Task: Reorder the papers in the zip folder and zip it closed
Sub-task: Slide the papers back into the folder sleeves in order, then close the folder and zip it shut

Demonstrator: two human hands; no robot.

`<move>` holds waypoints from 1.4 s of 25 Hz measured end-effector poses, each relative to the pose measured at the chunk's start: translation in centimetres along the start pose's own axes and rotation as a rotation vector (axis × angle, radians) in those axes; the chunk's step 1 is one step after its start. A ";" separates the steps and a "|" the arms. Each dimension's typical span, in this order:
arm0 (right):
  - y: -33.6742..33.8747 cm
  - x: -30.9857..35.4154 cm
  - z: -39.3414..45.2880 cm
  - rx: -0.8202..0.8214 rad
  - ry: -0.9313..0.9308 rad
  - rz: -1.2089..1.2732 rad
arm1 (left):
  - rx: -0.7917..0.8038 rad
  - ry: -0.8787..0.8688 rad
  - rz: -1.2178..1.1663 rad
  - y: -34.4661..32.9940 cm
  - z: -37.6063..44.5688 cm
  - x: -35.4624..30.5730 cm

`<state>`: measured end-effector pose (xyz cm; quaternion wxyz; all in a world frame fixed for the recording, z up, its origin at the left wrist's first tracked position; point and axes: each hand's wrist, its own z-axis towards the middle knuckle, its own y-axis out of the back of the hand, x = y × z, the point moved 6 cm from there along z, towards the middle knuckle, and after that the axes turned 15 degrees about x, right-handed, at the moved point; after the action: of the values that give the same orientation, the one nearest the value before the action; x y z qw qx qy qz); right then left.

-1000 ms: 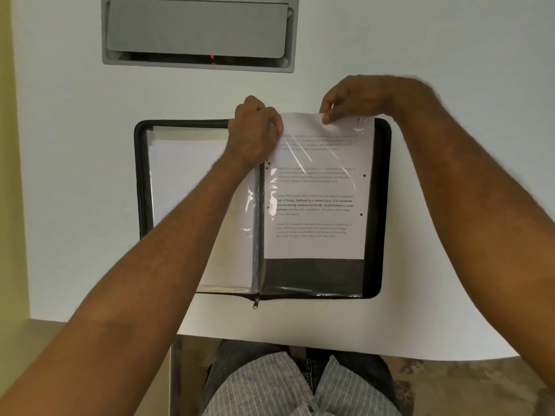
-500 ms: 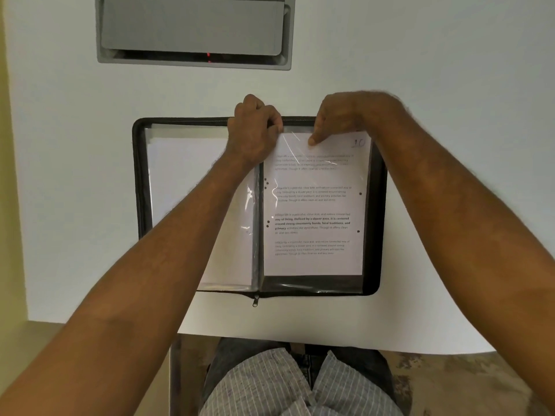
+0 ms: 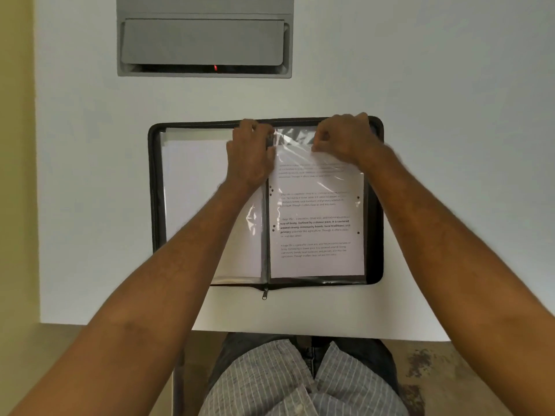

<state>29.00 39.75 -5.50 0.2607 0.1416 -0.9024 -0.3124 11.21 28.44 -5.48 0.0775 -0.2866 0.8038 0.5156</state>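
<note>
A black zip folder lies open on the white table. Its right half holds a clear plastic sleeve with a printed paper inside, the sheet's lower edge at the sleeve's bottom. My left hand grips the sleeve's top left corner by the spine. My right hand pinches the top edge of the paper at the sleeve's mouth. The left half shows a blank white sheet under plastic. The zipper pull hangs at the near edge below the spine.
The white table ends close to my lap at the near edge. A grey recessed box with a flap is set in the table beyond the folder. A yellow wall runs along the left.
The printed paper has slid down into the sleeve, from sticking out above the folder to sitting at the bottom. My right hand came down with its top edge; my left hand stayed.
</note>
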 end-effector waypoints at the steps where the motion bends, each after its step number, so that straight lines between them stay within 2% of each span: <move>1: -0.5 0.0 -0.6 -0.054 0.004 -0.001 | 0.011 0.013 0.013 -0.4 -1.1 0.3; 8: -2.7 0.5 -4.6 -0.417 -0.003 -0.078 | 0.125 -0.030 0.171 -2.8 -8.1 2.5; 11: -5.4 0.0 -6.9 -0.417 -0.066 -0.019 | 0.205 -0.042 0.274 -3.6 -9.8 3.6; 16: -11.6 -1.6 -12.2 -0.399 -0.258 0.207 | 0.250 0.022 0.245 -4.0 -13.2 7.5; 19: -15.8 -2.7 -15.3 -0.335 -0.402 0.365 | 0.247 0.086 0.213 -3.3 -15.2 10.2; 22: -18.7 -3.2 -17.8 -0.336 -0.530 0.476 | 0.162 0.197 0.199 -2.3 -17.3 13.1; 24: -20.2 -3.2 -19.1 -0.348 -0.610 0.604 | 0.126 0.389 0.054 -2.0 -19.0 15.9; 27: -21.5 -2.9 -20.4 -0.386 -0.646 0.657 | 0.125 0.676 -0.305 -2.4 -21.2 19.9; 30: -21.8 -3.9 -20.8 -0.394 -0.668 0.782 | 0.059 0.715 -0.516 -2.0 -21.5 21.9; 35: -21.8 -6.1 -20.9 -0.463 -0.620 1.055 | 0.020 0.696 -1.045 -1.8 -21.4 23.5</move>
<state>47.69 15.38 -7.79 0.1302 -0.4766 -0.7936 -0.3551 -3.47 0.25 -6.98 0.0557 -0.7919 0.5405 0.2785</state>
